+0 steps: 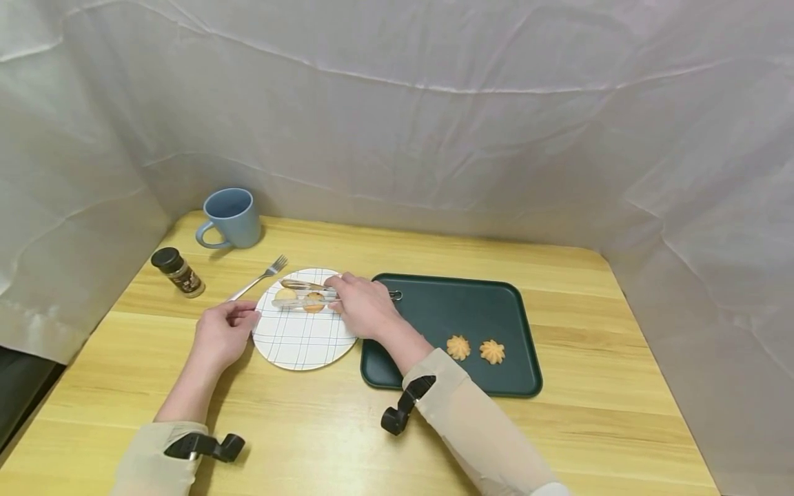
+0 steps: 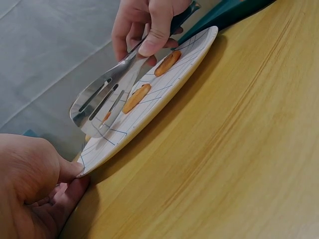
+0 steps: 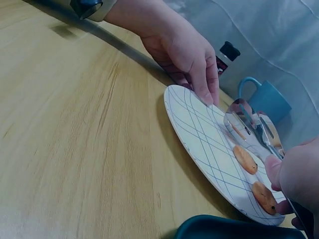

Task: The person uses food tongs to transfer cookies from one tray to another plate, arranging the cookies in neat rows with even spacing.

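Observation:
A round white plate (image 1: 304, 344) with thin blue lines lies in the middle of the table. At its left rim, my left hand (image 1: 227, 332) pinches the edge between thumb and fingers. Metal slotted tongs (image 2: 130, 74) are gripped by my right hand (image 1: 366, 306), which reaches in over the plate from the right; their broad ends are above its left part. Beneath the tongs, one cookie (image 3: 245, 159) and a second cookie (image 3: 263, 197) lie on the plate. Whether anything is clamped between the tong ends is hard to tell.
A dark green tray (image 1: 471, 310) stands to the right, bearing a star-shaped cookie (image 1: 458, 347) and another star-shaped cookie (image 1: 493, 352). Behind the left hand are a fork (image 1: 257, 279), a spice jar (image 1: 180, 273) and a blue mug (image 1: 238, 224).

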Action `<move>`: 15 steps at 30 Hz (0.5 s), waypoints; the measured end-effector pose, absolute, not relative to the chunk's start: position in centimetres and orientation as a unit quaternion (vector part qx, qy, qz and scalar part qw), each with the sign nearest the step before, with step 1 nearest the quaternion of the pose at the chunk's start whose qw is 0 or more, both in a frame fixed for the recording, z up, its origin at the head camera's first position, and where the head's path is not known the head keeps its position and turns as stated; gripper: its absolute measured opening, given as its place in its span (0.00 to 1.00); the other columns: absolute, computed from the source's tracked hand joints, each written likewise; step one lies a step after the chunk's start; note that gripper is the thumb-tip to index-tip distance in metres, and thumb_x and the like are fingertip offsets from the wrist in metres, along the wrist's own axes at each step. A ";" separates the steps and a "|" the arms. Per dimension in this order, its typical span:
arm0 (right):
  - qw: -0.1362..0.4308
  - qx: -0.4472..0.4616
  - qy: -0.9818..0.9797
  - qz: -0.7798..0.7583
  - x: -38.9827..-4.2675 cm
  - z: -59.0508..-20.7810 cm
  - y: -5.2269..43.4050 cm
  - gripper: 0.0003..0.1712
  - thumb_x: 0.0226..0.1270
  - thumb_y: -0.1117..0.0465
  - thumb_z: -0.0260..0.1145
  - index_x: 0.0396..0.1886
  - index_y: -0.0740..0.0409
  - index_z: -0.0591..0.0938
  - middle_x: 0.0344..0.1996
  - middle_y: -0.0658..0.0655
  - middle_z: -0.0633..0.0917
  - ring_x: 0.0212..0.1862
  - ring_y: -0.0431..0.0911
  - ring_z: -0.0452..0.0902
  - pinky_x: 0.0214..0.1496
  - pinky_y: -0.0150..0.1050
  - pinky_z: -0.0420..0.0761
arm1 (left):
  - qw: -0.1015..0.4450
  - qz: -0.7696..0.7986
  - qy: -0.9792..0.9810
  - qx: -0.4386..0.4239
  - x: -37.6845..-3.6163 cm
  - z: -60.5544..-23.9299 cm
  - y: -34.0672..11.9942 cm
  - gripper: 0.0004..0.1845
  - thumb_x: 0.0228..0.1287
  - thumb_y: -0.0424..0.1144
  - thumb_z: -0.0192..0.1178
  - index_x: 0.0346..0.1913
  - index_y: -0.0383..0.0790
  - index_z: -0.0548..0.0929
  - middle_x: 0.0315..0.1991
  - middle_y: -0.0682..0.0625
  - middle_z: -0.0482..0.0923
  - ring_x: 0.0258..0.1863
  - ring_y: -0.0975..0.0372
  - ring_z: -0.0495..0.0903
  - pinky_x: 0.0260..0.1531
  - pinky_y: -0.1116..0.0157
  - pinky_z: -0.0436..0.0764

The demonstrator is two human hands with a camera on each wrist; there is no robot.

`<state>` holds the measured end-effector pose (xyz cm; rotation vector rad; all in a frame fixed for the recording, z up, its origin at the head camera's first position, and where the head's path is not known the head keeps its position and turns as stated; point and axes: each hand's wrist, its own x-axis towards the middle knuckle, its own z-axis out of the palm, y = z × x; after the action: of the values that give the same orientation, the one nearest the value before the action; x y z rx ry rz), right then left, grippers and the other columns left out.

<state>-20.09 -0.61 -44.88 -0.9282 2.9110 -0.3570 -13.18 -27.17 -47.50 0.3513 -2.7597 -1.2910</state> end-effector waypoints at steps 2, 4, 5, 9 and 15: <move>0.033 -0.301 0.946 -0.113 -20.1 -44.9 -0.8 0.26 0.83 0.47 0.59 0.76 0.43 0.74 0.61 0.50 0.82 0.56 0.48 0.82 0.49 0.47 0.80 | 0.038 -0.421 -0.899 0.113 -13.2 -47.5 -27.2 0.17 0.77 0.37 0.61 0.60 0.30 0.85 0.47 0.38 0.86 0.45 0.53 0.82 0.38 0.72 0.76; 0.034 -0.300 0.947 -0.110 -20.1 -44.9 -0.9 0.26 0.83 0.47 0.59 0.76 0.43 0.74 0.61 0.50 0.82 0.55 0.48 0.82 0.49 0.48 0.80 | 0.038 -0.421 -0.899 0.112 -13.2 -47.5 -27.1 0.17 0.77 0.37 0.61 0.60 0.29 0.85 0.47 0.38 0.86 0.44 0.53 0.82 0.37 0.72 0.76; 0.034 -0.299 0.947 -0.109 -20.1 -44.9 -0.9 0.26 0.83 0.47 0.59 0.76 0.42 0.74 0.61 0.51 0.82 0.55 0.48 0.82 0.50 0.48 0.80 | 0.039 -0.421 -0.899 0.112 -13.2 -47.5 -27.1 0.17 0.77 0.37 0.61 0.60 0.29 0.85 0.46 0.38 0.86 0.44 0.53 0.82 0.37 0.72 0.76; 0.033 -0.299 0.947 -0.108 -20.0 -44.9 -1.0 0.27 0.83 0.46 0.59 0.76 0.42 0.74 0.60 0.51 0.82 0.54 0.48 0.82 0.50 0.48 0.80 | 0.042 -0.419 -0.900 0.111 -13.2 -47.5 -27.2 0.17 0.77 0.37 0.61 0.59 0.29 0.85 0.46 0.38 0.87 0.45 0.52 0.82 0.38 0.72 0.76; 0.034 -0.303 0.946 -0.115 -19.9 -44.7 -0.9 0.28 0.83 0.45 0.58 0.77 0.44 0.73 0.61 0.52 0.81 0.57 0.49 0.82 0.52 0.49 0.81 | 0.041 -0.418 -0.900 0.112 -13.2 -47.6 -27.2 0.17 0.77 0.38 0.62 0.59 0.30 0.85 0.46 0.38 0.86 0.45 0.53 0.82 0.38 0.71 0.76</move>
<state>-19.91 -0.93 -44.66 -0.9306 2.9085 -0.3532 -13.23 -27.20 -47.59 0.3427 -2.7580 -1.2813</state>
